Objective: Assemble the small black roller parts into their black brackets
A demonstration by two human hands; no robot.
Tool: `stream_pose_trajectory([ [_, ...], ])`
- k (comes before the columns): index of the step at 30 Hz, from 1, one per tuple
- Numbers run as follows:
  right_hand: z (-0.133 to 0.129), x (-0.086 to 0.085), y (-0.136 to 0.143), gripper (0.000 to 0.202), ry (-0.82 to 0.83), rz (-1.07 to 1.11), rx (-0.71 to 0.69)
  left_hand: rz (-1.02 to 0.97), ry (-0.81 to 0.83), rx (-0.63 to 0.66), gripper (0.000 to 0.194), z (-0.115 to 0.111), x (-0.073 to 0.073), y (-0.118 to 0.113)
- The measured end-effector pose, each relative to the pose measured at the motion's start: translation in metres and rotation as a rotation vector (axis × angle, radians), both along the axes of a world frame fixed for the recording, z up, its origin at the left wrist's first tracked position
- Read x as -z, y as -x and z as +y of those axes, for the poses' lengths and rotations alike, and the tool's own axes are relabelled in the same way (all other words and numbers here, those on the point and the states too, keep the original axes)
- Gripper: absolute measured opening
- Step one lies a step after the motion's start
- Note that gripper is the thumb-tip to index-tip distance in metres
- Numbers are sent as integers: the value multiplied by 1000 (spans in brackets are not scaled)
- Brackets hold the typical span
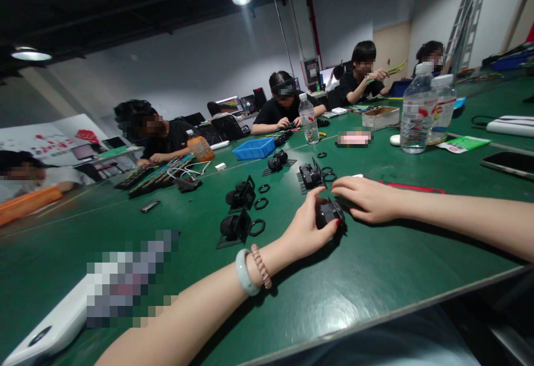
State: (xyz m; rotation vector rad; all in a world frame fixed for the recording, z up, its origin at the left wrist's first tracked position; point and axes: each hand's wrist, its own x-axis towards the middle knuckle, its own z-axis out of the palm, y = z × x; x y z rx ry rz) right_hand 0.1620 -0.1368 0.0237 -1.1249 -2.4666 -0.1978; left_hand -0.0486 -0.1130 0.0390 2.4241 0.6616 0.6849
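My left hand grips a black plastic part with a flat plate, thumb and fingers on either side of it, low over the green table. Just right of it, my right hand is palm down with its fingers stretched out. Its fingertips are close to the part; whether they touch it I cannot tell. Similar black parts with plates stand nearby: one part beyond my hands, another part and a nearer part to the left. Black rings lie beside them.
A blue tray, a water bottle and a larger bottle stand farther back. At right lie a red-edged item and a phone. A white device lies front left. Several people sit across the table.
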Motion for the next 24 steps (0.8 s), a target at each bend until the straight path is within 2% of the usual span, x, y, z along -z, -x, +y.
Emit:
stream_pose_trajectory([
  [4,12,11,-8,41,-51,-22,280,7,-9,-2,59,0,0,0],
  [6,17,14,-12,38,-12,-66,401,11,-18,-1,59,1,1,0],
  [13,16,7,-15,34,153,-219,519,16,-22,0,61,1,1,1],
  [18,9,0,-23,30,316,-283,762,20,-23,0,60,1,2,1],
  [22,6,1,-35,29,342,-308,871,12,-17,10,62,-1,3,1],
  [24,6,1,-37,25,302,-308,955,4,-16,18,62,-2,2,1],
])
